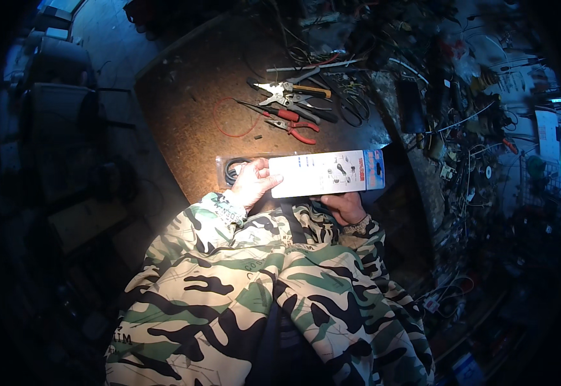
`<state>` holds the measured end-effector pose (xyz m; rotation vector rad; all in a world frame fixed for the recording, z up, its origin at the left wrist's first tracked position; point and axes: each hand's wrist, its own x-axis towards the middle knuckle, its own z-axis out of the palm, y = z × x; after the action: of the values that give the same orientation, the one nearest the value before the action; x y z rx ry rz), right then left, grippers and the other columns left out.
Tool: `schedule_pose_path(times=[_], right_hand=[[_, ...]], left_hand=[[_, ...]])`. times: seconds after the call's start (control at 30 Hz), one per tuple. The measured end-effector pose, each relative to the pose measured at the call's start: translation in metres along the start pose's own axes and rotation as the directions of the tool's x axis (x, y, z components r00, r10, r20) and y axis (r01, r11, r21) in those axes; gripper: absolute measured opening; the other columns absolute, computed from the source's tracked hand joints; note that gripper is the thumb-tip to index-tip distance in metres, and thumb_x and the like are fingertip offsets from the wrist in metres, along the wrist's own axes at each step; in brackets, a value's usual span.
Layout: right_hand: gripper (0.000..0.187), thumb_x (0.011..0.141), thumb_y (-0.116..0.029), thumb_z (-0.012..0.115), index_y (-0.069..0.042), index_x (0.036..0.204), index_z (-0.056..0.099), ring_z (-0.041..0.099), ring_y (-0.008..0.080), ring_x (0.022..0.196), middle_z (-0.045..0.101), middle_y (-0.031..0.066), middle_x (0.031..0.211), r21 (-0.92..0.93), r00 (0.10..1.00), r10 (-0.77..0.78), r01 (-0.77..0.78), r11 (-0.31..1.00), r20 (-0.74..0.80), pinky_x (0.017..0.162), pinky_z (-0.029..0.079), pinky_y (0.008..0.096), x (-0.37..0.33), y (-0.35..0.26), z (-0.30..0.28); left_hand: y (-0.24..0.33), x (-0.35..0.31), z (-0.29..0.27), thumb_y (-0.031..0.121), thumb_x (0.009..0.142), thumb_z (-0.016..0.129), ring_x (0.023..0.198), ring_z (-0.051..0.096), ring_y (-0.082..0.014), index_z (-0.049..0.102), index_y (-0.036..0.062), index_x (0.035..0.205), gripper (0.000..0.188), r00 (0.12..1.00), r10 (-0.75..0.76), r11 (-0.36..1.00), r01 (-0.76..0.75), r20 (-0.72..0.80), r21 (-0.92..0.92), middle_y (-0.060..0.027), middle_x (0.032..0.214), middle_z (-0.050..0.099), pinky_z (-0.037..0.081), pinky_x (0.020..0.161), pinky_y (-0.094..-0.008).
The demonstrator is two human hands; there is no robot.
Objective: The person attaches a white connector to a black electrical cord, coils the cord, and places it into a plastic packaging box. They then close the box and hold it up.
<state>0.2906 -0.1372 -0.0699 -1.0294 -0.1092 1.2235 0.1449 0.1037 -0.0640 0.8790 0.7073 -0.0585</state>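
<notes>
A long white packaging card with a blue end and a hang hole is held lengthwise across my lap, near the table's front edge. My left hand is closed on its left end, thumb on the printed face. Under the right part of the card, my right hand grips from below, its fingers partly hidden. Left of the card, behind my left hand, a clear plastic blister shows with a black coiled cable inside. Whether blister and card are joined is hidden.
Beyond the card on the brown table lie red-handled pliers, a red and black probe with a thin red wire, yellow-and-black-handled pliers and cables. A cluttered bench with wires and parts runs along the right.
</notes>
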Motion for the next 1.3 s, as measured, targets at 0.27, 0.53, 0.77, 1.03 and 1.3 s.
schedule_pose_path(times=[0.27, 0.53, 0.77, 1.03, 1.3], right_hand=[[0.038, 0.101, -0.007, 0.061, -0.005, 0.138, 0.051, 0.068, 0.0272, 0.113, 0.065, 0.0138, 0.128, 0.305, 0.882, -0.173, 0.327, 0.894, -0.438, 0.088, 0.061, 0.0416, -0.005, 0.026, -0.007], [0.038, 0.099, -0.007, 0.064, -0.006, 0.135, 0.053, 0.068, 0.026, 0.112, 0.067, 0.012, 0.126, 0.293, 0.846, -0.154, 0.339, 0.894, -0.511, 0.089, 0.06, 0.0409, -0.006, 0.045, -0.041], [0.037, 0.098, -0.007, 0.065, -0.006, 0.134, 0.054, 0.068, 0.0264, 0.111, 0.068, 0.0117, 0.123, 0.263, 0.878, -0.131, 0.276, 0.924, -0.46, 0.088, 0.06, 0.0415, -0.003, 0.045, -0.058], [0.036, 0.1, -0.006, 0.063, -0.006, 0.135, 0.054, 0.069, 0.0269, 0.11, 0.068, 0.013, 0.123, 0.352, 0.905, -0.039, 0.204, 0.914, -0.423, 0.086, 0.061, 0.0414, 0.007, 0.047, -0.072], [0.039, 0.099, -0.003, 0.06, -0.004, 0.137, 0.05, 0.07, 0.0268, 0.108, 0.066, 0.0137, 0.124, 0.209, 0.886, -0.108, 0.222, 0.952, -0.45, 0.082, 0.062, 0.0393, 0.008, 0.04, -0.065]], left_hand=[[-0.005, -0.001, 0.001, 0.01, 0.088, 0.075, 0.109, 0.064, -0.0314, 0.062, -0.0011, 0.119, 0.036, 0.742, 0.588, 0.085, -0.451, 0.321, 0.888, -0.0134, 0.117, 0.068, 0.052, 0.095, -0.0411], [-0.009, -0.002, -0.009, 0.024, 0.085, 0.077, 0.144, 0.036, -0.0411, 0.061, 0.0221, 0.138, 0.056, 0.862, 0.268, -0.233, -0.375, 0.43, 0.897, -0.0164, 0.155, 0.043, 0.032, 0.115, -0.0612], [-0.02, 0.004, -0.015, 0.021, 0.086, 0.075, 0.142, 0.04, -0.0405, 0.065, 0.0269, 0.135, 0.05, 0.861, 0.303, -0.225, -0.351, 0.408, 0.909, -0.0143, 0.153, 0.046, 0.032, 0.114, -0.0632], [-0.02, 0.006, -0.016, 0.018, 0.082, 0.075, 0.139, 0.044, -0.0399, 0.067, 0.0259, 0.131, 0.05, 0.823, 0.355, -0.249, -0.374, 0.444, 0.893, -0.0142, 0.149, 0.051, 0.034, 0.112, -0.0617], [-0.011, 0.002, -0.01, 0.018, 0.08, 0.077, 0.133, 0.049, -0.0383, 0.066, 0.0226, 0.13, 0.051, 0.815, 0.36, -0.254, -0.383, 0.455, 0.888, -0.0142, 0.145, 0.052, 0.036, 0.11, -0.0592]])
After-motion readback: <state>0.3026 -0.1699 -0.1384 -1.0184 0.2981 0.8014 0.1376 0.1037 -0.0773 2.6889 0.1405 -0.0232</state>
